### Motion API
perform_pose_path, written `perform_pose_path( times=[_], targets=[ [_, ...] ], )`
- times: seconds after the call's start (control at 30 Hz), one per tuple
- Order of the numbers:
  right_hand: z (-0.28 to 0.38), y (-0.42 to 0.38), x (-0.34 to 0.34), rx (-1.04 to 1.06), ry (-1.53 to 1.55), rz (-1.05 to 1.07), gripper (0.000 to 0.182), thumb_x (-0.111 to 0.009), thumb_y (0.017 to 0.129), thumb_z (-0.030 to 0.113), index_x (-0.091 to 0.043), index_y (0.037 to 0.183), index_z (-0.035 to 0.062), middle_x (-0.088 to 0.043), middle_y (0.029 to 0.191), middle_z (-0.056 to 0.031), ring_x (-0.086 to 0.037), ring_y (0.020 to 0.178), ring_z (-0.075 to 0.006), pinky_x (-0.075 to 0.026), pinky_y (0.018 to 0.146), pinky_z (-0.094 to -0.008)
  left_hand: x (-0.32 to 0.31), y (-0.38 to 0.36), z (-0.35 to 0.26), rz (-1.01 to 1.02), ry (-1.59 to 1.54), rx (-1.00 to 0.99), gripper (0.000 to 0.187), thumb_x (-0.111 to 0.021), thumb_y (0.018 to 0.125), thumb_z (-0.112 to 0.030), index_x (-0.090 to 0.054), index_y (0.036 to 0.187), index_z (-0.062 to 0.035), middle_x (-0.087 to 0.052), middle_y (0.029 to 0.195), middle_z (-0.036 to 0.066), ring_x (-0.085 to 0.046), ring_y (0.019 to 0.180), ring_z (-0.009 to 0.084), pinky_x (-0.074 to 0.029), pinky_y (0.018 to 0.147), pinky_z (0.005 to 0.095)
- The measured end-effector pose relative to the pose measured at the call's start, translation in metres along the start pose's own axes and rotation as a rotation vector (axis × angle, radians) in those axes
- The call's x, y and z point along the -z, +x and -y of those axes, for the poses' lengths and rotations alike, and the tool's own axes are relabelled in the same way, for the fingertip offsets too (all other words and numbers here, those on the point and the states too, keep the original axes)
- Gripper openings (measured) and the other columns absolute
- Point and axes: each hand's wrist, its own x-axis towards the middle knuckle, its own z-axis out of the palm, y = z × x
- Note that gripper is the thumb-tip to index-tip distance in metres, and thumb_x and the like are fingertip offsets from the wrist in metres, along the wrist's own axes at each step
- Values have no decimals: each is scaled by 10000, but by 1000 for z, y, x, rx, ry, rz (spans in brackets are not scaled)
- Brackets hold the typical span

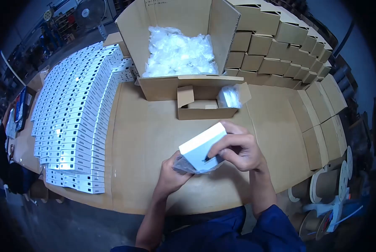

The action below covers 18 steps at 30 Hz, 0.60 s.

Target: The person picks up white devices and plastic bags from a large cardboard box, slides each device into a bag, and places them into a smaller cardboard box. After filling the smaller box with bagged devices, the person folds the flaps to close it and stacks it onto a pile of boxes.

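Above the front part of the table, my right hand [240,147] grips a small white box [202,143] from its right side, thumb and fingers closed on it. Clear plastic bag film [184,165] wraps the lower end of the box. My left hand [173,174] is closed around that film from below; its fingertips are partly hidden. Behind both hands stands a small open brown carton [207,114] with a plastic-wrapped pack [229,97] at its right end.
A large open carton [158,89] full of clear plastic bags [179,52] stands at the back. Stacked white boxes [76,113] line the left side. Brown cartons [276,46] are piled at back right, and more cartons [318,138] line the right edge. Spools [328,185] sit lower right.
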Motion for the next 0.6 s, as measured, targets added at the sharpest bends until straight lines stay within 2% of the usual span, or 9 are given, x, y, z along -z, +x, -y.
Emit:
perform_pose_path(
  times=[0.13, 0.17, 0.27, 0.3, 0.33, 0.43, 0.5, 0.57, 0.6],
  targets=[
    [2, 8, -14, -90, -112, -32, 271, -640, 769, -69, -773, 970, 54, -586, 890, -121, -612, 826, -275, -488, 732, -363, -2, 1, 5, -4, -73, 21, 473, -855, 785, -64, -655, 1208, 4, -759, 1067, 96, -718, 1008, 164, -563, 914, 344],
    [1, 7, -16, -150, -117, -37, 260, -628, 817, -51, -778, 997, 61, -593, 902, -125, -614, 840, -275, -494, 756, -383, -2, 1, 5, -1, -86, 26, 479, -853, 788, -65, -650, 1216, 9, -756, 1074, 99, -715, 1013, 165, -562, 916, 346],
    [0, 7, -19, -263, -59, -43, 251, -615, 865, -27, -777, 1041, 51, -633, 967, -133, -634, 885, -265, -506, 802, -380, -1, -1, 2, 31, -189, 48, 548, -840, 830, -111, -593, 1299, 29, -715, 1163, 115, -680, 1089, 178, -542, 957, 352],
    [-10, 5, -22, -228, 10, -48, 253, -595, 927, 11, -763, 1115, 35, -664, 1046, -144, -651, 955, -264, -513, 872, -366, 0, -3, 0, 45, -234, 58, 581, -835, 850, -133, -567, 1337, 37, -696, 1204, 121, -664, 1124, 184, -532, 976, 353],
    [-15, 1, -25, -264, 41, -55, 255, -587, 943, 22, -754, 1137, 27, -668, 1069, -149, -650, 990, -265, -509, 897, -361, 1, -5, 0, 60, -279, 68, 615, -829, 869, -156, -541, 1374, 45, -677, 1245, 127, -648, 1158, 190, -523, 996, 355],
    [-25, -6, -29, -337, 141, -46, 286, -566, 989, 51, -703, 1237, 13, -667, 1161, -157, -643, 1087, -265, -496, 967, -351, 3, -11, 32, 27, -673, 117, 531, -684, 1010, -225, -496, 1423, 52, -637, 1304, 134, -613, 1209, 194, -495, 1042, 359],
    [-35, -11, -30, -340, 225, 2, 349, -552, 1015, 69, -638, 1349, 14, -645, 1254, -151, -629, 1143, -261, -487, 1006, -350, 0, -10, 31, -40, -713, 179, 468, -572, 1069, -227, -484, 1433, 54, -626, 1315, 135, -610, 1216, 204, -491, 1054, 374],
    [-37, -15, -39, -359, 418, -89, 420, -548, 1023, 76, -543, 1439, 11, -595, 1352, -132, -614, 1182, -252, -479, 1040, -360, -2, -8, 24, -95, -796, 205, 414, -467, 1115, -180, -450, 1460, 47, -591, 1359, 145, -601, 1242, 233, -487, 1074, 409],
    [-38, -16, -42, -367, 512, -135, 464, -546, 1028, 80, -495, 1483, 9, -569, 1402, -122, -606, 1202, -247, -475, 1056, -365, -4, -6, 22, -120, -831, 190, 419, -465, 1115, -188, -443, 1465, 42, -584, 1368, 146, -595, 1252, 239, -482, 1081, 417]
  ],
)
